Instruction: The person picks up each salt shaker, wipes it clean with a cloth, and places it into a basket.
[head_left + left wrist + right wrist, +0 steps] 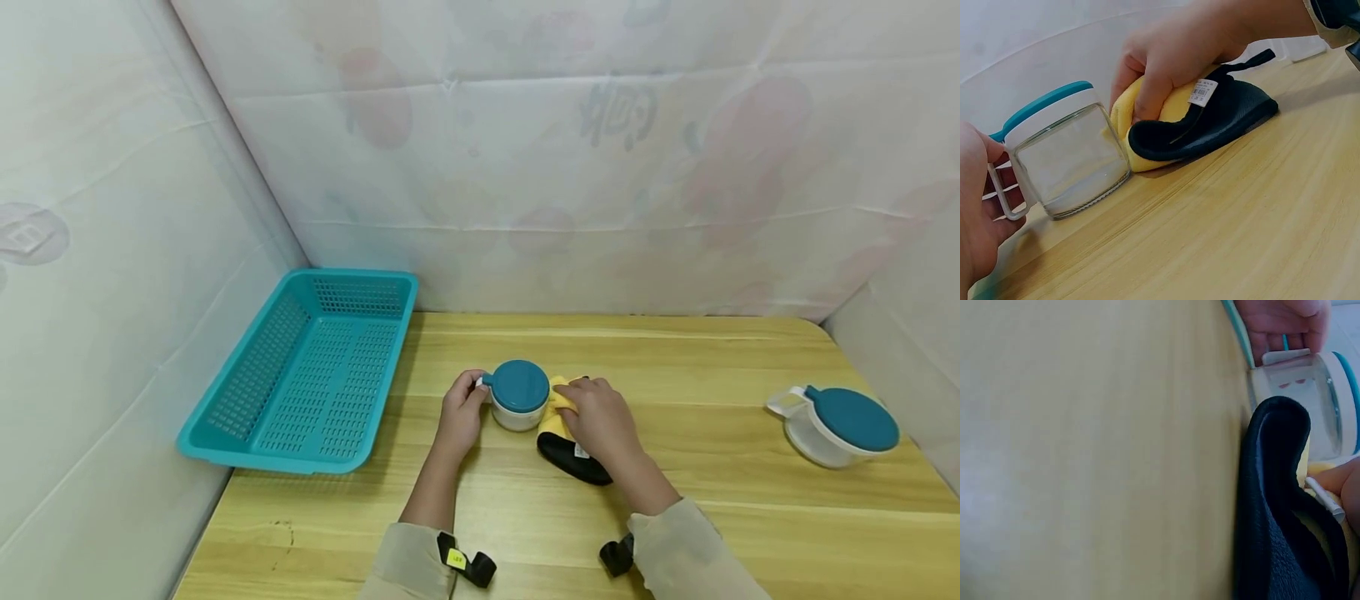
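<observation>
A clear glass jar (pixel 520 387) with a teal lid, white collar and white handle stands upright on the table. My left hand (pixel 461 417) grips its handle, with fingers passing behind the handle in the left wrist view. On the jar's other side, my right hand (pixel 606 419) pinches a folded yellow and black cloth (pixel 1229 115) and holds it against the glass. The cloth's black side faces outward, with a white label (pixel 1202 92) on its edge. In the right wrist view, the black fold (pixel 1257 506) covers part of the jar (pixel 1300 394).
A teal perforated basket (pixel 390 367) stands at the table's left. A second jar (pixel 828 446) with a teal lid and white handle is near the right edge. Pale patterned sheets (pixel 480 167) hang behind and at both sides of the wooden table (pixel 720 517).
</observation>
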`<state>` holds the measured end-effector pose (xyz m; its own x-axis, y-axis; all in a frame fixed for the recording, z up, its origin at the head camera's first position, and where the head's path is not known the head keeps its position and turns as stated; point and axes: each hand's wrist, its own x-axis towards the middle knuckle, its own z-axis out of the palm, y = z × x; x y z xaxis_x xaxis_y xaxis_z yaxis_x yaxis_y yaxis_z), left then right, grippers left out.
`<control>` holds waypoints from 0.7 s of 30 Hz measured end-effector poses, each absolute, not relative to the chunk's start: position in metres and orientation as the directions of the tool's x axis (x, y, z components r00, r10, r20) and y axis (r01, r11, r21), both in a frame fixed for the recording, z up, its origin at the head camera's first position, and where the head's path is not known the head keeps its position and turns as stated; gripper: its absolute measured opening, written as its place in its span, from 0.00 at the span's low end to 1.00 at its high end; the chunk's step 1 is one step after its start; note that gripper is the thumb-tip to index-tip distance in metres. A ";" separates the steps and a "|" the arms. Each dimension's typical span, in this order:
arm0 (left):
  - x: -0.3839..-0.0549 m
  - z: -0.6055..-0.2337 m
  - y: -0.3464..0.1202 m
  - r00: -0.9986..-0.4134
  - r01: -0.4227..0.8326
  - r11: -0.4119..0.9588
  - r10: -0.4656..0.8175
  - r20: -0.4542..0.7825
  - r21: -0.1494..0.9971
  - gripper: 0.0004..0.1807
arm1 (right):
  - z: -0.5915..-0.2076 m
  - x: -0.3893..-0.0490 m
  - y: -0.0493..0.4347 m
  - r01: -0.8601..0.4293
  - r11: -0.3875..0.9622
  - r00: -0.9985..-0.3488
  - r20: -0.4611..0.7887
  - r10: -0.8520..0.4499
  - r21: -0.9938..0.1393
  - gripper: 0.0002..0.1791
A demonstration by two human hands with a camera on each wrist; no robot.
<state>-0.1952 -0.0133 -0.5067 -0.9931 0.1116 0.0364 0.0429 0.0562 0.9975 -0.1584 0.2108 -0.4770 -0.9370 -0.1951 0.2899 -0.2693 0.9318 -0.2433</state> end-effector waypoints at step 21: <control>-0.187 -0.491 -0.014 -0.987 0.068 0.066 0.149 0.057 0.996 0.12 | -0.452 -0.188 0.225 -0.253 0.920 -0.619 0.781 0.085 -0.300 0.19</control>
